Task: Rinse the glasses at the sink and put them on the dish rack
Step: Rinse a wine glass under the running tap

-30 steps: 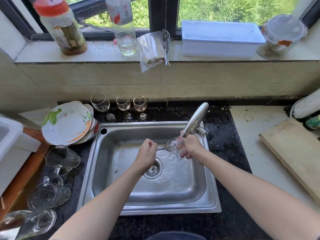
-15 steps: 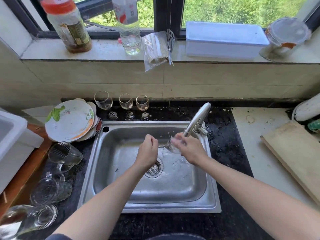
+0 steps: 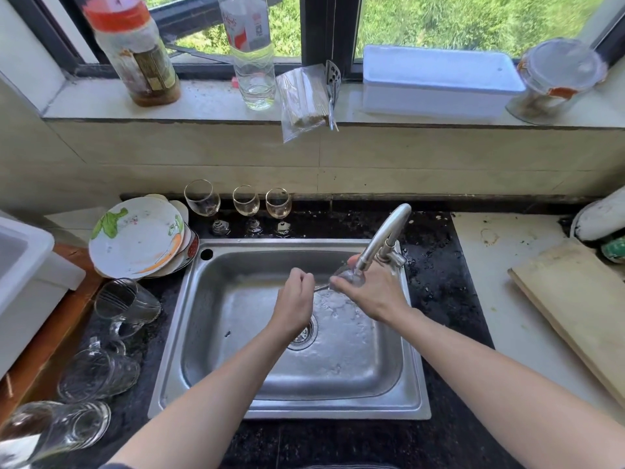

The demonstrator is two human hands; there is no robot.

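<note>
glass mugs [image 3: 98, 374]: three, on their sides on the dark counter left of the sink, nearest one at frame edge
sink [image 3: 287, 409]: steel, water splashing on its floor by the drain
left hand [image 3: 296, 304]: over the basin, fingers curled, pinching the stem of the wine glass
wine glass [image 3: 348, 277]: lying sideways, bowl right under the spout, above the sink's right half
right hand [image 3: 375, 296]: wrapped round the bowl
faucet [image 3: 385, 231]: back right corner, spout angled down to the bowl
cutting board [image 3: 575, 306]: right counter, well apart
plates [image 3: 135, 236]: stacked, tilted, back left of sink
three stemmed glasses [image 3: 246, 204]: upright in a row behind the sink, against the wall
windowsill: jar [image 3: 135, 52], bottle [image 3: 252, 52], white box [image 3: 436, 79]
</note>
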